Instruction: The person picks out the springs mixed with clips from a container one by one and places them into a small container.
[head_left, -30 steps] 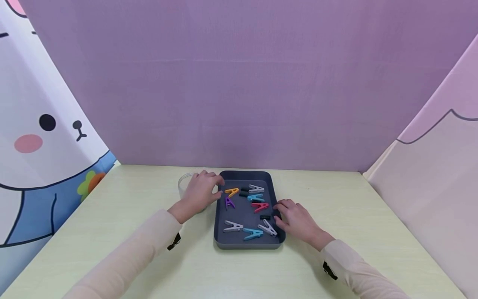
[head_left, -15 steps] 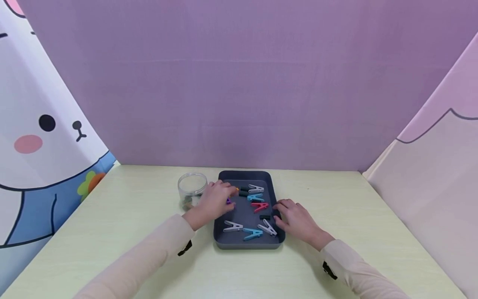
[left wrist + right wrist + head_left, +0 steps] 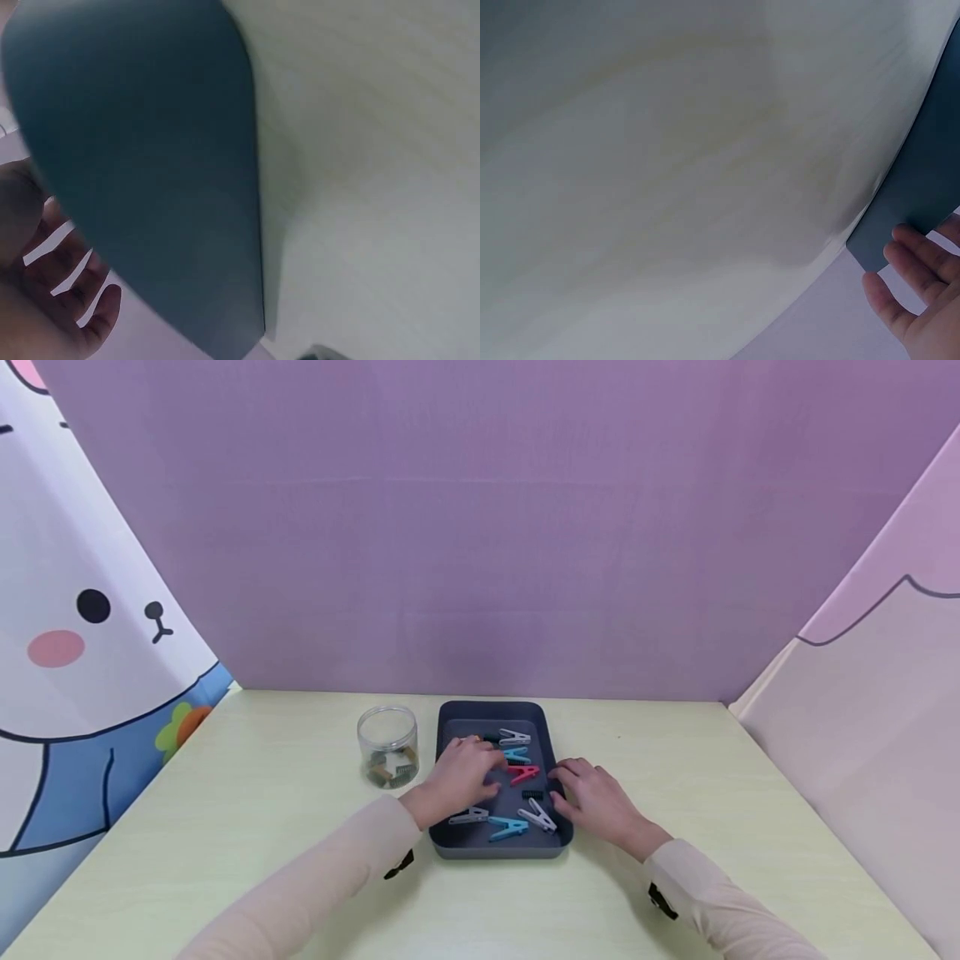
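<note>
Clear jar (image 3: 372,750) standing left of tray (image 3: 501,852). Left hand (image 3: 462,774) hovering over tray, thumb and fingers parted, no held thing showing. Red clip (image 3: 525,772) lying in tray, right of and nearer left fingertips, long axis running roughly left-right. Right hand (image 3: 594,797) resting loosely at right rim.

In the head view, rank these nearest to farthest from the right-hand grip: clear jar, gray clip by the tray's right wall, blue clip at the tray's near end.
1. Gray clip: in the tray, by its right wall.
2. Blue clip: just left of the gray one, at the near end.
3. Clear jar: on the table, left of the tray.
</note>
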Action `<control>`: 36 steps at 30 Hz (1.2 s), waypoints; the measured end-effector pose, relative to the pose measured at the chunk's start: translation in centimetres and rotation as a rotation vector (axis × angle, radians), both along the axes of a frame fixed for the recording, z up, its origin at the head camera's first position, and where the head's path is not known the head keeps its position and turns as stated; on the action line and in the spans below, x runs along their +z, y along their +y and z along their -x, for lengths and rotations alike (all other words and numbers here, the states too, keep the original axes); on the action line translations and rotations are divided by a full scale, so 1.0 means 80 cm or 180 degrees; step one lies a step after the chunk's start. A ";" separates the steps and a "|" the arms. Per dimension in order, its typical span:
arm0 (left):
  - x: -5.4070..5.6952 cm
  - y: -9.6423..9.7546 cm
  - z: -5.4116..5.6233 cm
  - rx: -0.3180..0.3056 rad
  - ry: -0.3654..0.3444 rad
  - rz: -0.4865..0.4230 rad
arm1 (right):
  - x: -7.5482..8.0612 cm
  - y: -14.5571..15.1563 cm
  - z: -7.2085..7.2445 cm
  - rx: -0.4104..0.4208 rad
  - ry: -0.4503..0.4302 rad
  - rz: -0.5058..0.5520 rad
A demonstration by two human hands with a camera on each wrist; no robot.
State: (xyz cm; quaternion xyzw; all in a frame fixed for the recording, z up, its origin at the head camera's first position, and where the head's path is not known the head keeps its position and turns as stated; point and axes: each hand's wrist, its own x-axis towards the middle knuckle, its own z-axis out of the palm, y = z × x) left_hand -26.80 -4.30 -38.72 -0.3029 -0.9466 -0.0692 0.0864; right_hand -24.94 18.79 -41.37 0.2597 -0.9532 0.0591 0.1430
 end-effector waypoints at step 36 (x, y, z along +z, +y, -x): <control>-0.032 0.048 0.009 -0.0130 -0.0199 0.0008 | -0.007 0.002 0.003 0.0154 0.0274 0.0029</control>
